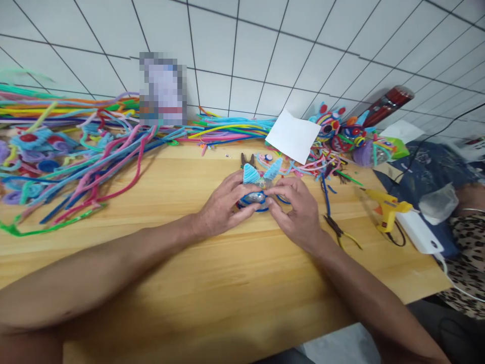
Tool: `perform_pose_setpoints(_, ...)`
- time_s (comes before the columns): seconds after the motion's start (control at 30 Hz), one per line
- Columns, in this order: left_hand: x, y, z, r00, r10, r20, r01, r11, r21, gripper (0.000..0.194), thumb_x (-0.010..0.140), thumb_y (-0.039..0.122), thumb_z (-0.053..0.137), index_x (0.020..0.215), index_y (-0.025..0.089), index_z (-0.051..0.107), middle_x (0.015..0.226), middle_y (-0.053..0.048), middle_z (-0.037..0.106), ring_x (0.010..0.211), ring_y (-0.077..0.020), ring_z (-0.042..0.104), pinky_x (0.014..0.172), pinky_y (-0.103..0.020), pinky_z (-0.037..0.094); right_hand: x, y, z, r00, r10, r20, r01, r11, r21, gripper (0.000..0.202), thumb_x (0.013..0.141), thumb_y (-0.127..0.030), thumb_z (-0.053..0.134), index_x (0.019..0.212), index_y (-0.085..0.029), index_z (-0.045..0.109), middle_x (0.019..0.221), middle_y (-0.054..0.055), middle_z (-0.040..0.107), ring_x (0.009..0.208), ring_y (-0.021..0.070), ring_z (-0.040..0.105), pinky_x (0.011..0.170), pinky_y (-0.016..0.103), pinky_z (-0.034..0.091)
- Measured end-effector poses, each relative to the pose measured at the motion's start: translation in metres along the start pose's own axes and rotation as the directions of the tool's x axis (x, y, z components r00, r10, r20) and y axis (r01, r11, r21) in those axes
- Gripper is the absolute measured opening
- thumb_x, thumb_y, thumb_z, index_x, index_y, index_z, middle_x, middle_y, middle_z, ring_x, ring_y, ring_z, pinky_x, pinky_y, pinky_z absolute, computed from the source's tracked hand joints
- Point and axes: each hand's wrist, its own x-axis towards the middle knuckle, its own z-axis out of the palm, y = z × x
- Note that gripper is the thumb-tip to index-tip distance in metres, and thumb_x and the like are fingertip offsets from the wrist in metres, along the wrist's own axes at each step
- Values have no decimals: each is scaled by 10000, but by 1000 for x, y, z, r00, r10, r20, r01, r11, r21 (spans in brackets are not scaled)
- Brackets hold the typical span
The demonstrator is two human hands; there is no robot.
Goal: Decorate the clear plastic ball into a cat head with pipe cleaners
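Between both hands is a small craft figure (pixel 254 198), with a clear, shiny body and dark blue pipe cleaner around it. Two light blue ear-like pieces (pixel 251 173) of coiled pipe cleaner stand up at its far side. My left hand (pixel 226 203) grips the figure from the left, thumb near and fingers beyond it. From the right, my right hand (pixel 296 211) is closed, with thumb and forefinger pinching the dark blue pipe cleaner (pixel 282 199) at the figure's edge. My fingers hide part of the body. Just behind it lie dark-jawed pliers (pixel 248 161).
Loose pipe cleaners (pixel 113 151) heap at the left and along the tiled wall. White paper (pixel 293 136) and finished-looking colourful figures (pixel 337 129) stand behind. Yellow-handled pliers (pixel 342 234), a yellow glue gun (pixel 388 208) and a white power box (pixel 420 231) lie right, near another person's arm (pixel 470 196).
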Motion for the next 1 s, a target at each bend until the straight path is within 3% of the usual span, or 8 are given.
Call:
perform_pose_setpoints(0.27,-2,2,1,999,-28,25,28,999,-25,287,1037,239,673,1324,248,660,1363,-144,715,1369,-285,649,1124,-483,576,-2,-4,-4,999,-43,-15,42,999,-34,197,979,-146,670,1094,-287,746,1020,67,730,960,247,713,833,442,590)
perform_pose_setpoints(0.4,0,3,-1,997,-55,55,57,998,-37,279,1013,230,702,1290,251,682,1346,-134,719,1318,-282,676,1106,-473,585,4,-3,-35,998,39,-56,-44,996,-80,169,990,-216,683,1098,-315,767,1016,50,767,982,261,731,904,473,596)
perform_pose_setpoints(0.53,1,4,-2,998,-57,25,57,998,-28,265,995,213,721,1257,247,697,1282,-113,735,1251,-270,696,1089,-457,592,-13,22,-81,973,227,-35,-230,956,-182,113,1007,-313,670,1018,-278,778,966,54,787,918,249,739,863,437,598)
perform_pose_setpoints(0.6,2,4,-2,998,-64,18,64,998,-20,241,997,233,722,1237,244,701,1248,-109,738,1214,-267,703,1056,-446,603,-39,41,-101,923,385,5,-373,897,-237,155,989,-363,665,993,-257,778,933,61,788,881,248,735,828,422,590)
perform_pose_setpoints(0.7,3,4,-3,995,-92,35,92,996,-13,204,1002,284,715,1203,248,709,1154,-92,751,1122,-259,723,974,-423,627,-92,66,-125,773,633,39,-585,735,-343,272,950,-471,652,983,-230,775,963,97,800,900,274,738,854,451,591)
perform_pose_setpoints(0.8,3,4,-4,991,-125,50,125,992,6,198,1003,326,704,1189,259,717,1176,-96,759,1149,-275,727,983,-445,634,-135,76,-138,683,730,25,-663,634,-397,353,904,-533,664,1012,-214,769,1020,122,798,956,301,737,911,496,589)
perform_pose_setpoints(0.9,4,5,-5,989,-137,48,136,990,21,201,1000,334,705,1189,267,722,1221,-100,757,1189,-284,724,1015,-464,634,-147,74,-139,700,714,14,-649,644,-406,325,921,-511,670,1035,-222,767,1033,114,794,972,297,733,932,500,590)
perform_pose_setpoints(1.0,4,5,-5,990,-137,45,136,990,21,197,996,331,710,1183,270,724,1187,-94,762,1167,-282,728,1011,-465,637,-130,68,-123,793,607,44,-548,744,-383,243,967,-441,668,1050,-237,769,1028,105,793,974,289,733,921,480,596)
